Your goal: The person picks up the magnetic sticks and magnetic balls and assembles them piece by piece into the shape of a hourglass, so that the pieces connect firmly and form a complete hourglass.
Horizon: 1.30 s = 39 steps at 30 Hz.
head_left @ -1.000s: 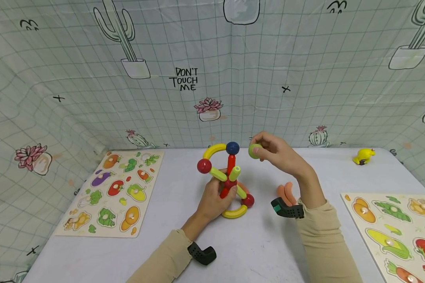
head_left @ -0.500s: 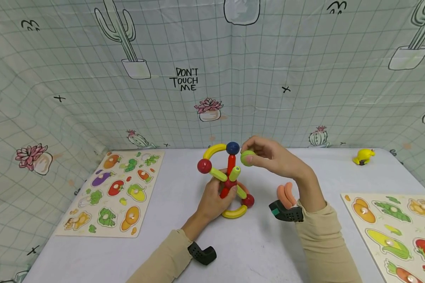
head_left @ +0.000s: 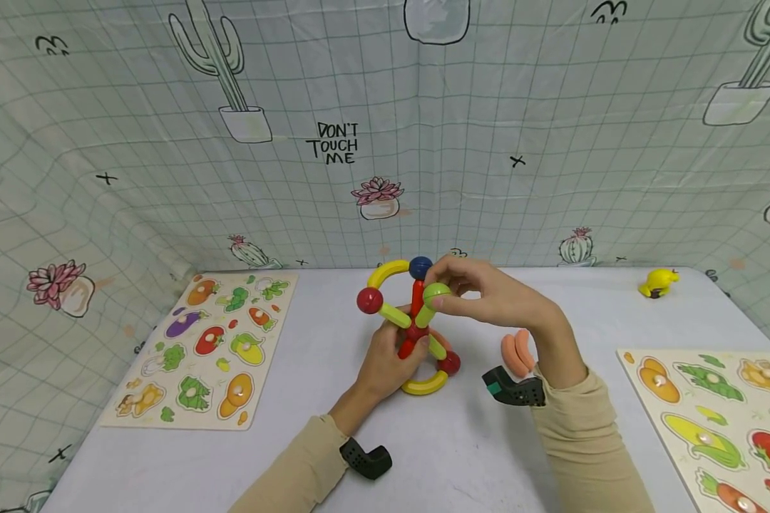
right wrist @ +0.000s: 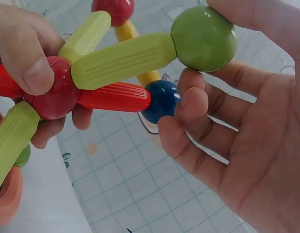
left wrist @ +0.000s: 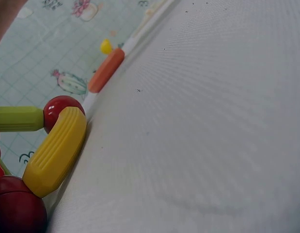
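Observation:
My left hand (head_left: 388,363) grips a construction of magnetic sticks and balls by its central red ball (right wrist: 55,99). Yellow-green sticks (right wrist: 125,58) and red sticks (right wrist: 116,96) radiate from that ball. A blue ball (head_left: 421,268) tops one red stick, and a yellow curved stick (head_left: 388,271) links it to an outer red ball (head_left: 369,300). Between thumb and fingers, my right hand (head_left: 497,292) pinches a green ball (right wrist: 203,39), which touches the tip of a yellow-green stick. In the left wrist view another yellow curved stick (left wrist: 57,150) sits low, near the tabletop.
Two orange curved sticks (head_left: 518,353) lie by my right wrist. Vegetable puzzle boards flank the work, one at left (head_left: 208,349) and one at right (head_left: 719,420). A small yellow toy (head_left: 659,282) stands at the far right. Patterned cloth (head_left: 462,142) rises behind the table.
My right hand has moved left and down with the green ball, which now meets the yellow-green stick's end. The left hand and the construction have stayed in place.

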Each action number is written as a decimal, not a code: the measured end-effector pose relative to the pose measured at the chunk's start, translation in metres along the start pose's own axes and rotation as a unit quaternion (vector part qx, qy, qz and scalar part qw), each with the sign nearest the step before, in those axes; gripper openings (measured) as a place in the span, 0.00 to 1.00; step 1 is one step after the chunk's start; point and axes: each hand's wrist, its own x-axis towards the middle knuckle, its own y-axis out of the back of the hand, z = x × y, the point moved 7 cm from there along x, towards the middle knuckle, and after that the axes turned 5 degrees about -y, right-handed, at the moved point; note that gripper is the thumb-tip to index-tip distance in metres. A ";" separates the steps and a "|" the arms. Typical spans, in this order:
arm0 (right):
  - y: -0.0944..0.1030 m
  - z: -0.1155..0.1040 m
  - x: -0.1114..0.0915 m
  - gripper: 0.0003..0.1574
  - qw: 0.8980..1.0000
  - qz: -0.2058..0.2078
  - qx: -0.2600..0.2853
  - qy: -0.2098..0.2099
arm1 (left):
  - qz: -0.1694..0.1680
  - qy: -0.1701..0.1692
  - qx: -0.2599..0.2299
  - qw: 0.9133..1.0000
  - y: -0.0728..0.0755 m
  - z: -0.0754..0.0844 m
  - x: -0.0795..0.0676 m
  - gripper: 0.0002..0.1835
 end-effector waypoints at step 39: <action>0.014 0.032 -0.034 0.09 0.990 0.059 -0.105 -0.075 | 0.010 -0.002 0.005 1.000 0.000 -0.003 0.000 0.22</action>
